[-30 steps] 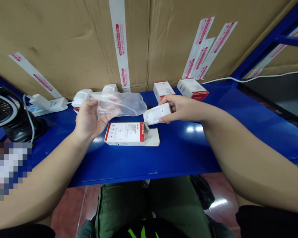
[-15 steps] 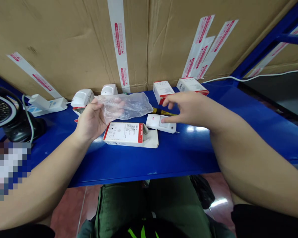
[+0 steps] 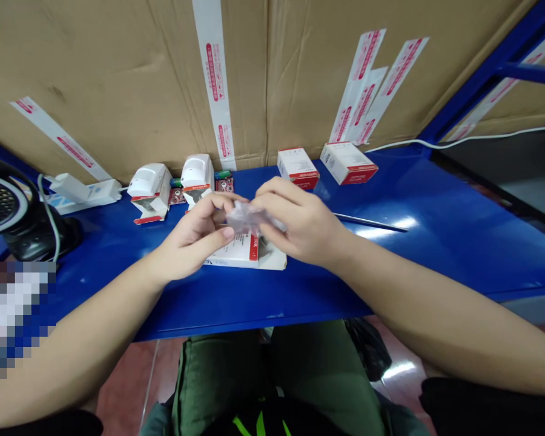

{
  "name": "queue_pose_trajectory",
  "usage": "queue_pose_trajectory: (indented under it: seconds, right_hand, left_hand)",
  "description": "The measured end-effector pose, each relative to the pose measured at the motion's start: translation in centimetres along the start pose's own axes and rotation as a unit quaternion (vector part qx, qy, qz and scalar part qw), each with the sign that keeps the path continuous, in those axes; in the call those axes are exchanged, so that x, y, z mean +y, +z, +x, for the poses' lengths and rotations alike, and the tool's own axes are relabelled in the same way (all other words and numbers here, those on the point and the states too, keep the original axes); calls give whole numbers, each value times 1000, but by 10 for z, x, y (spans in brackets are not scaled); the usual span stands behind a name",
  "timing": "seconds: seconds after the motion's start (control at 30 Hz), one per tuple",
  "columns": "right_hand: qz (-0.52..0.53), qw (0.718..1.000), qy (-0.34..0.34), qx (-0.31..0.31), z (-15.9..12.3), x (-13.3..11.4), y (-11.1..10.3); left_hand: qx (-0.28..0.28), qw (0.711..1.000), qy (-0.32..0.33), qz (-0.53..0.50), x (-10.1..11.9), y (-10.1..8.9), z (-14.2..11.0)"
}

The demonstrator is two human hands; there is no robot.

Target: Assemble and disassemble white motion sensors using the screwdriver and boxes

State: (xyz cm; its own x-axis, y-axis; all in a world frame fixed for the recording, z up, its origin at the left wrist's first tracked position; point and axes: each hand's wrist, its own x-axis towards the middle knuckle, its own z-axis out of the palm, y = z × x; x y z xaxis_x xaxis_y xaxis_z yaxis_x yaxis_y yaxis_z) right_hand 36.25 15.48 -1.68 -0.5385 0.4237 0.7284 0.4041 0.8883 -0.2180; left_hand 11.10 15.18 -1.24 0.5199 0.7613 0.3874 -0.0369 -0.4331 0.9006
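Note:
A crumpled clear plastic bag [image 3: 241, 217] is bunched between my two hands above the blue table. My left hand [image 3: 193, 239] is closed on its left end, thumb and fingers pinching it. On the other side, my right hand [image 3: 300, 224] has its fingers wrapped round the bag. Underneath lies a white and red detector box [image 3: 236, 254] with its end flap open to the right, partly covered by my hands. A thin dark screwdriver shaft [image 3: 375, 223] sticks out to the right of my right hand; its handle is hidden. The white detector is out of sight.
Two white detectors [image 3: 148, 180] [image 3: 197, 171] stand on opened boxes at the back left, beside red circuit boards [image 3: 224, 184]. Two closed boxes [image 3: 297, 166] [image 3: 349, 162] stand by the cardboard wall [image 3: 131, 72]. A power strip [image 3: 88, 197] and a black fan [image 3: 31, 218] are at left.
The bag was spread out in my left hand; now it is crumpled between both hands. My right hand has moved left from above the white detector onto the bag.

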Motion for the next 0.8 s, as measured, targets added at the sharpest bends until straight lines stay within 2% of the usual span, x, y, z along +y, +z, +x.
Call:
queue_pose_trajectory:
  seconds: [0.1, 0.2, 0.27, 0.4, 0.5, 0.7, 0.8]
  right_hand:
    - [11, 998, 67, -15, 1, 5, -14]
    - [37, 986, 136, -91, 2, 6, -26]
    - [26, 976, 159, -146, 3, 4, -29]
    - [-77, 953, 182, -232, 3, -3, -27]
    - [-99, 946, 181, -250, 3, -5, -26]
    - [-21, 958, 77, -276, 0, 2, -26]
    - [71, 953, 47, -290, 1, 6, -29]
  left_hand:
    - [-40, 983, 29, 178, -2, -11, 1]
    - [-132, 938, 2, 322, -5, -22, 0]
    - [-159, 919, -20, 361, -7, -25, -1]
    - [-130, 921, -7, 367, -5, -25, -1]
    - [-97, 934, -3, 344, -2, -24, -1]
    - [-62, 941, 1, 333, -1, -27, -1]
    - [-46, 941, 8, 335, 1, -28, -1]
